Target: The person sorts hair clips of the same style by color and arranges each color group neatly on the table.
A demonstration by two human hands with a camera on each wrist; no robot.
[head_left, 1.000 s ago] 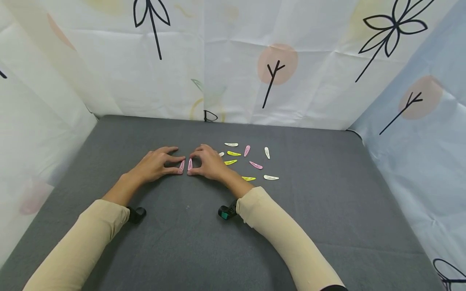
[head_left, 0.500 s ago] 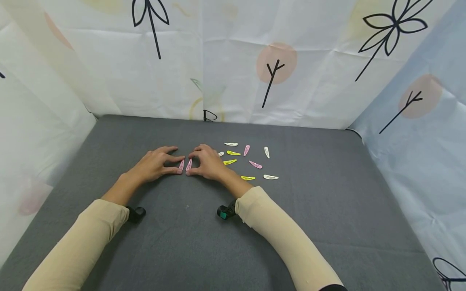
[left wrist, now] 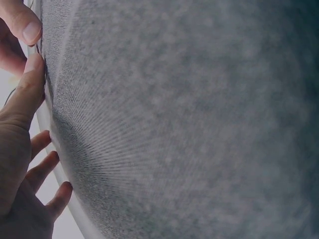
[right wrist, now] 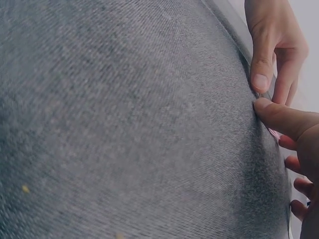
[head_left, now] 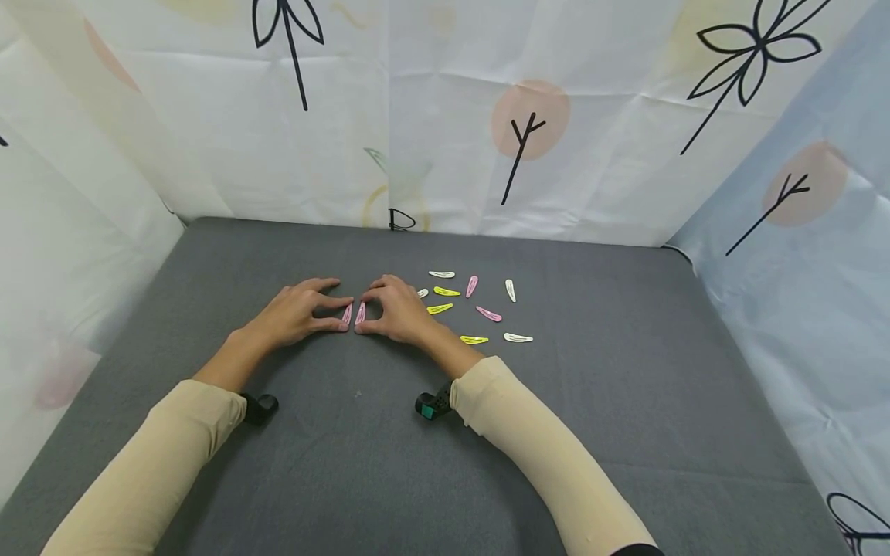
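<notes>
Two pink snap hair clips lie side by side on the grey cloth, a narrow gap between them. My left hand (head_left: 295, 314) holds the left pink hair clip (head_left: 347, 314) lengthwise between thumb and index finger. The right pink hair clip (head_left: 360, 313) is held the same way, at its two ends, by my right hand (head_left: 399, 313). In the left wrist view the left hand (left wrist: 17, 119) shows with its other fingers spread. Both thumb tips nearly meet in the right wrist view, where a sliver of pink clip (right wrist: 273, 133) appears beside the right hand (right wrist: 299, 132).
Right of the hands lie several loose clips: white (head_left: 441, 275), yellow (head_left: 446, 292) and pink (head_left: 489, 314). One white clip (head_left: 422, 293) is partly hidden behind the right hand. The grey table (head_left: 626, 371) ends at patterned white curtains (head_left: 445, 139) behind and beside it.
My right hand has shifted its pink clip slightly left, closer to the other, and the clip now leans a little. The left hand has stayed in place.
</notes>
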